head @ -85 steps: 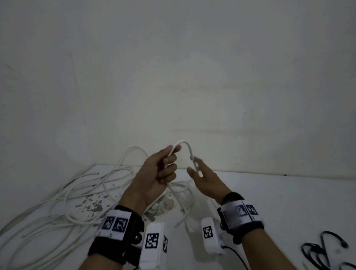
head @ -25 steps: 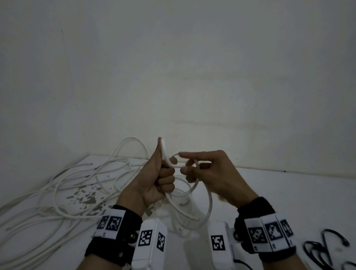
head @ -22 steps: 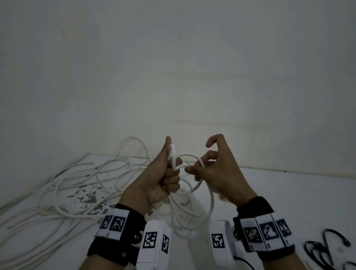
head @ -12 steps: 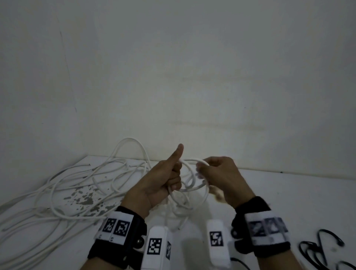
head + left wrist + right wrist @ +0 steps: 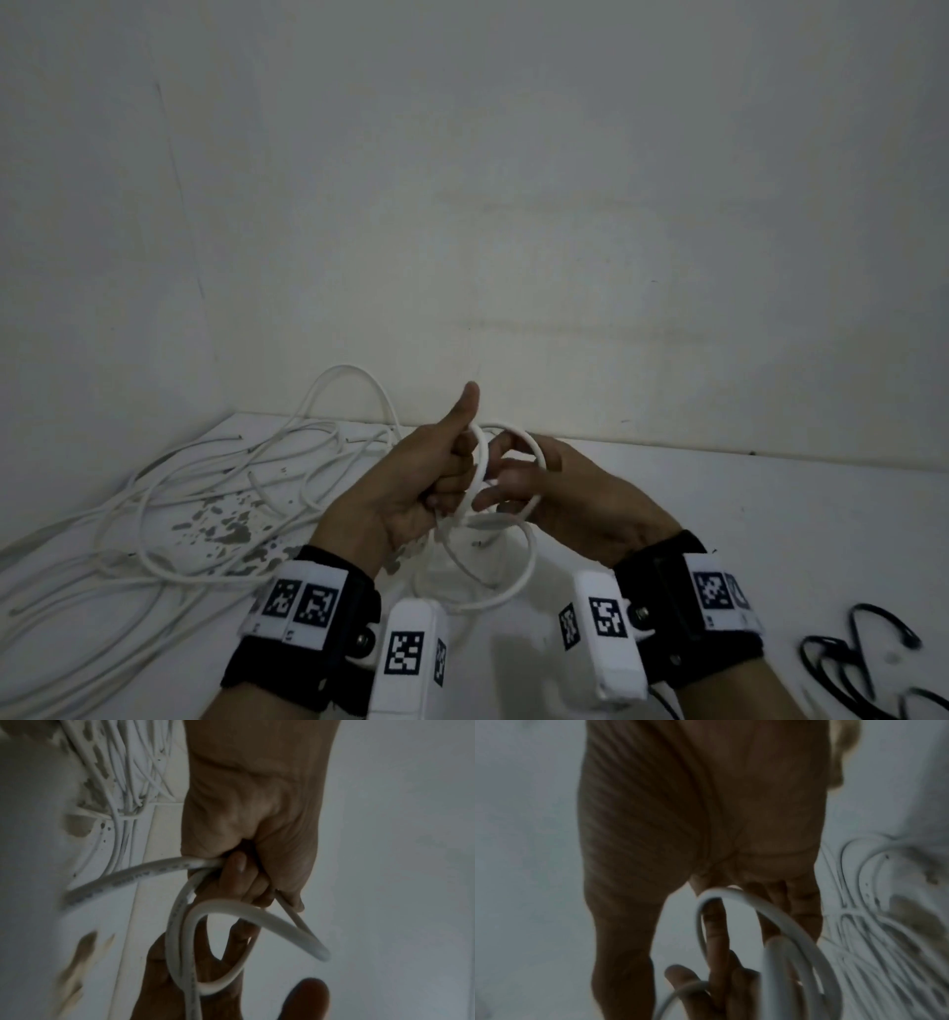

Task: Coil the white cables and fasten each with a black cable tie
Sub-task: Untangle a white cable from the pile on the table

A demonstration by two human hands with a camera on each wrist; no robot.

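Two smooth round loops of white cable (image 5: 480, 462) sit in the left hand (image 5: 411, 493) grip, fingers curled round them; right hand (image 5: 560, 493) fingers lie straight through the loops.

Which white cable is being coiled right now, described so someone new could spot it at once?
Start at the white table against the wall; a loose tangle of white cables sprawls over its left side. The cable being coiled is in front of that, looped between the left hand and right hand. It alone is lifted into small round loops.
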